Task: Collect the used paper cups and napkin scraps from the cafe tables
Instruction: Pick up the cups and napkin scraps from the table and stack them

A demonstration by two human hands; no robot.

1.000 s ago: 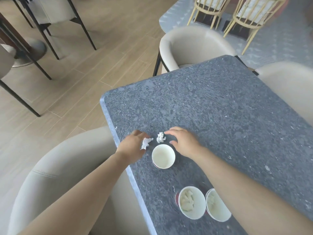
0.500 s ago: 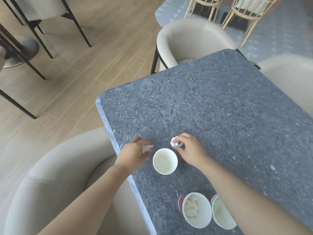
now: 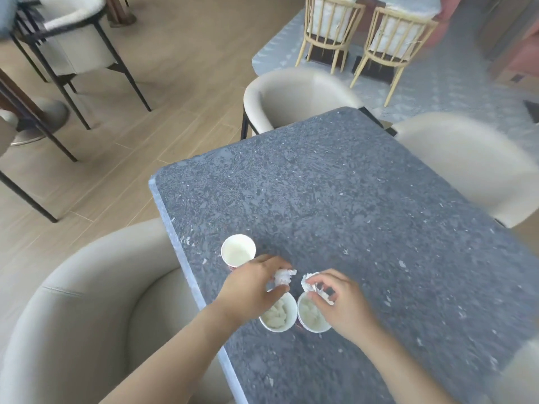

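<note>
Three paper cups stand near the left edge of the dark speckled table (image 3: 335, 205). The far cup (image 3: 237, 250) looks empty. Two near cups sit side by side: the left cup (image 3: 277, 316) and the right cup (image 3: 310, 314) both hold white napkin scraps. My left hand (image 3: 250, 284) pinches a crumpled white napkin scrap (image 3: 283, 276) just above the left cup. My right hand (image 3: 342, 301) holds another scrap (image 3: 313, 284) over the right cup's rim.
A beige armchair (image 3: 87, 316) is tucked against the table's left edge, another (image 3: 291, 97) at the far end and one (image 3: 466, 161) at the right. Two wooden chairs (image 3: 364, 33) and black-legged chairs (image 3: 73, 53) stand on the wooden floor beyond.
Both hands lifted their napkin scraps off the table beside the far cup and pulled back toward me, over the two near cups. The view shifted, so the cups appear higher.
</note>
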